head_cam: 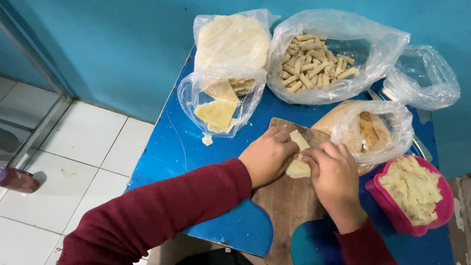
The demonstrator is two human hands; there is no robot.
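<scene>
Four clear plastic bags stand open along the far side of the blue table [180,161]: a bag of pale flat wrappers [232,40] at the left, with a smaller bag of cut wrapper pieces [218,108] just in front of it. A large bag of rolled sticks [322,61] sits at centre, a crumpled empty bag [424,77] at the far right, and a bag of brown crumbs [371,132] beside the pink bowl [388,204].

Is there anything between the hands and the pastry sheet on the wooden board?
Nothing visible. The left hand and right hand both rest directly on the pale pastry sheet on the wooden board.
</scene>
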